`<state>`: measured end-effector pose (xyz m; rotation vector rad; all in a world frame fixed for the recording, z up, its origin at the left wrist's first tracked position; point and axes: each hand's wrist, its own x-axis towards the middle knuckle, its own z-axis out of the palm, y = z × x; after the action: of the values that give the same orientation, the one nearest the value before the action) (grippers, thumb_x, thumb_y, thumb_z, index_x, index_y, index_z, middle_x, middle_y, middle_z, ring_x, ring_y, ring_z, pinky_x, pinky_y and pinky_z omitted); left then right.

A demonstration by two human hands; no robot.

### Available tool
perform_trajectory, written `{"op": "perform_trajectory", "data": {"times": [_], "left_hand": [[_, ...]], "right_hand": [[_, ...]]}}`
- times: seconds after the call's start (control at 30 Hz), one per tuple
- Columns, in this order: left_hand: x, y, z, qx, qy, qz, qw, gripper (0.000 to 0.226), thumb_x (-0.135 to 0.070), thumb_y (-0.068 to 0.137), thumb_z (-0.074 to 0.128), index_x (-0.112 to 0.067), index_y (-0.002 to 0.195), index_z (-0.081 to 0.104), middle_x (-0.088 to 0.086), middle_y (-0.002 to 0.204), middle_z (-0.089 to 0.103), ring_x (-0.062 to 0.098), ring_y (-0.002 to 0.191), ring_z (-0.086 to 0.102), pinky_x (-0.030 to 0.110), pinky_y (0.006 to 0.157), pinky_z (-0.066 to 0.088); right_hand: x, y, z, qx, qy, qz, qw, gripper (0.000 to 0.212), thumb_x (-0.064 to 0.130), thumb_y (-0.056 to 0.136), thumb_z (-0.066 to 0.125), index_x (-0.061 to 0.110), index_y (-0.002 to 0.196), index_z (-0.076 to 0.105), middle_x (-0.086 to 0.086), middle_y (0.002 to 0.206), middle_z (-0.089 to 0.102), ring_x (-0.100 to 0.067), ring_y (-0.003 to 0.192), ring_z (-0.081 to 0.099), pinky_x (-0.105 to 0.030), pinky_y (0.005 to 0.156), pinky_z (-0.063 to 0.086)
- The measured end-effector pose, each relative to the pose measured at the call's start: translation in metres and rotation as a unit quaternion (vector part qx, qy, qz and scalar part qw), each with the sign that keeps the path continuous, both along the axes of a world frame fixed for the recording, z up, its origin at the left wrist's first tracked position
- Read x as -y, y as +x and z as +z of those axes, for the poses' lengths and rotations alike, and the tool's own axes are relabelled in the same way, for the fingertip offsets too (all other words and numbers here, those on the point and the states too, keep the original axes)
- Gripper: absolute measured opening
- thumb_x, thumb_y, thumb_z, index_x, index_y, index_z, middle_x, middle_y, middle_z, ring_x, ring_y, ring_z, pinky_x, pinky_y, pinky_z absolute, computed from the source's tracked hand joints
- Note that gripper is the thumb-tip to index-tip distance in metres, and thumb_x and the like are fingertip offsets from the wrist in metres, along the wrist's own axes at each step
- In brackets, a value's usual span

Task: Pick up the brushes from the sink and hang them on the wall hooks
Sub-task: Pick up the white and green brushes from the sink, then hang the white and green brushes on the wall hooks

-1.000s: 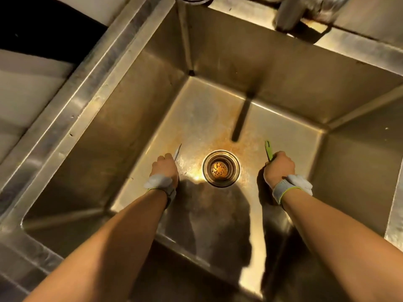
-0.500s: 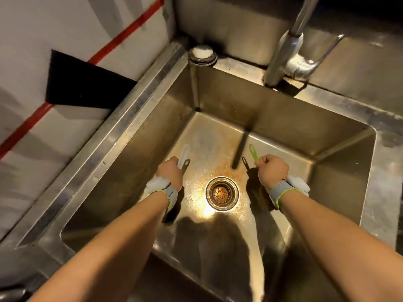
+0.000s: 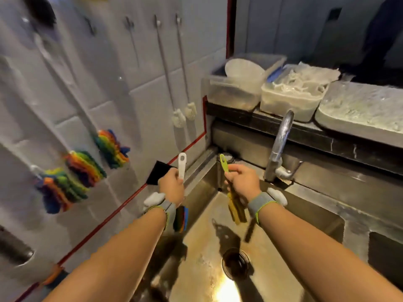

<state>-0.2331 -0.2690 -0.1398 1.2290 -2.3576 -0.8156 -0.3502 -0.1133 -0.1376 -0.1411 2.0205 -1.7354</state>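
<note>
My left hand [image 3: 172, 187] is shut on a white-handled brush [image 3: 181, 164], its handle with a hanging hole pointing up and its rainbow bristles [image 3: 181, 219] showing below my wrist. My right hand [image 3: 243, 182] grips a green-handled brush [image 3: 224, 163], whose yellow-green head [image 3: 236, 211] hangs down over the steel sink [image 3: 202, 243]. Both hands are raised above the sink's back left corner, close to the tiled wall. Wall hooks [image 3: 129, 21] run along the top of the wall.
Three rainbow brushes [image 3: 85, 168] and two long white bottle brushes [image 3: 183, 115] hang on the wall at left. The tap [image 3: 279, 149] stands right of my right hand. Plastic tubs [image 3: 292, 94] sit on the ledge behind it. The drain [image 3: 235, 263] lies below.
Both hands have lifted the brushes from the sink floor up toward the wall. My head has tilted up, bringing the wall, hooks and ledge into view.
</note>
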Motion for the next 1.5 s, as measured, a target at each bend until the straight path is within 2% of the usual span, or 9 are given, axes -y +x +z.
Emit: {"op": "perform_trajectory", "data": {"times": [0.1, 0.4, 0.47, 0.6, 0.77, 1.03, 1.17, 1.3, 1.5], "left_hand": [[0.003, 0.014, 0.058, -0.051, -0.011, 0.0, 0.999, 0.014, -0.009, 0.093, 0.054, -0.011, 0.103, 0.064, 0.013, 0.094, 0.071, 0.031, 0.08, 0.063, 0.034, 0.07, 0.05], [-0.004, 0.044, 0.193, -0.185, -0.029, 0.018, 0.982, 0.009, -0.008, 0.094, 0.057, -0.013, 0.087, 0.058, 0.012, 0.089, 0.071, 0.029, 0.086, 0.07, 0.035, 0.07, 0.054], [0.0, 0.049, 0.212, -0.214, -0.033, 0.024, 0.976, 0.008, -0.009, 0.093, 0.058, -0.014, 0.086, 0.058, 0.01, 0.087, 0.071, 0.028, 0.083, 0.071, 0.039, 0.072, 0.058], [0.007, 0.057, 0.23, -0.231, -0.027, 0.03, 0.972, 0.009, -0.007, 0.094, 0.057, -0.013, 0.088, 0.056, 0.009, 0.087, 0.07, 0.026, 0.082, 0.07, 0.039, 0.076, 0.058], [0.024, 0.056, 0.246, -0.252, -0.024, 0.047, 0.966, 0.004, -0.007, 0.095, 0.056, -0.007, 0.095, 0.06, 0.014, 0.091, 0.07, 0.029, 0.085, 0.069, 0.033, 0.071, 0.054], [0.053, 0.041, 0.259, -0.254, -0.03, 0.06, 0.965, 0.005, -0.01, 0.095, 0.057, -0.01, 0.094, 0.062, 0.012, 0.09, 0.07, 0.03, 0.086, 0.068, 0.036, 0.077, 0.053], [0.065, 0.031, 0.267, -0.238, -0.05, 0.064, 0.968, 0.006, -0.009, 0.094, 0.056, -0.007, 0.095, 0.062, 0.011, 0.088, 0.067, 0.028, 0.083, 0.062, 0.033, 0.072, 0.049], [0.074, 0.025, 0.265, -0.206, -0.064, 0.074, 0.974, 0.008, -0.011, 0.094, 0.055, -0.009, 0.097, 0.063, 0.011, 0.092, 0.068, 0.031, 0.089, 0.061, 0.037, 0.081, 0.051], [0.075, 0.022, 0.247, -0.194, -0.063, 0.1, 0.974, 0.011, -0.009, 0.093, 0.053, -0.003, 0.095, 0.062, 0.018, 0.094, 0.069, 0.028, 0.08, 0.056, 0.028, 0.072, 0.039]], "right_hand": [[0.01, 0.014, 0.057, -0.024, -0.057, 0.024, 0.998, 0.017, -0.002, 0.086, 0.061, 0.012, 0.089, 0.07, -0.007, 0.062, 0.061, -0.018, 0.051, 0.056, -0.026, 0.049, 0.045], [0.032, 0.031, 0.173, -0.131, -0.095, 0.042, 0.986, 0.007, 0.01, 0.08, 0.076, 0.016, 0.082, 0.075, -0.006, 0.076, 0.074, -0.024, 0.07, 0.07, -0.041, 0.075, 0.06], [0.041, 0.035, 0.195, -0.15, -0.109, 0.046, 0.982, 0.006, 0.013, 0.08, 0.076, 0.018, 0.08, 0.074, -0.003, 0.073, 0.073, -0.022, 0.069, 0.071, -0.037, 0.073, 0.06], [0.052, 0.05, 0.219, -0.143, -0.135, 0.062, 0.978, 0.008, 0.006, 0.086, 0.07, 0.013, 0.082, 0.07, -0.005, 0.068, 0.068, -0.005, 0.05, 0.061, -0.017, 0.044, 0.05], [0.07, 0.06, 0.229, -0.106, -0.175, 0.074, 0.976, 0.006, 0.005, 0.089, 0.066, 0.004, 0.091, 0.071, -0.012, 0.077, 0.068, -0.02, 0.064, 0.063, -0.035, 0.061, 0.05], [0.098, 0.048, 0.238, -0.1, -0.188, 0.086, 0.973, 0.009, 0.006, 0.091, 0.064, 0.003, 0.096, 0.07, -0.012, 0.078, 0.067, -0.021, 0.067, 0.061, -0.03, 0.055, 0.049], [0.116, 0.039, 0.24, -0.085, -0.201, 0.09, 0.972, 0.01, 0.008, 0.091, 0.064, 0.004, 0.098, 0.071, -0.014, 0.079, 0.068, -0.025, 0.071, 0.061, -0.034, 0.058, 0.049], [0.127, 0.034, 0.24, -0.082, -0.203, 0.093, 0.971, 0.01, 0.008, 0.091, 0.064, 0.005, 0.098, 0.07, -0.013, 0.083, 0.069, -0.021, 0.07, 0.064, -0.038, 0.062, 0.051], [0.142, 0.028, 0.243, -0.065, -0.222, 0.095, 0.968, 0.011, 0.005, 0.091, 0.064, 0.002, 0.101, 0.068, -0.014, 0.079, 0.066, -0.021, 0.065, 0.06, -0.033, 0.055, 0.047]]}}
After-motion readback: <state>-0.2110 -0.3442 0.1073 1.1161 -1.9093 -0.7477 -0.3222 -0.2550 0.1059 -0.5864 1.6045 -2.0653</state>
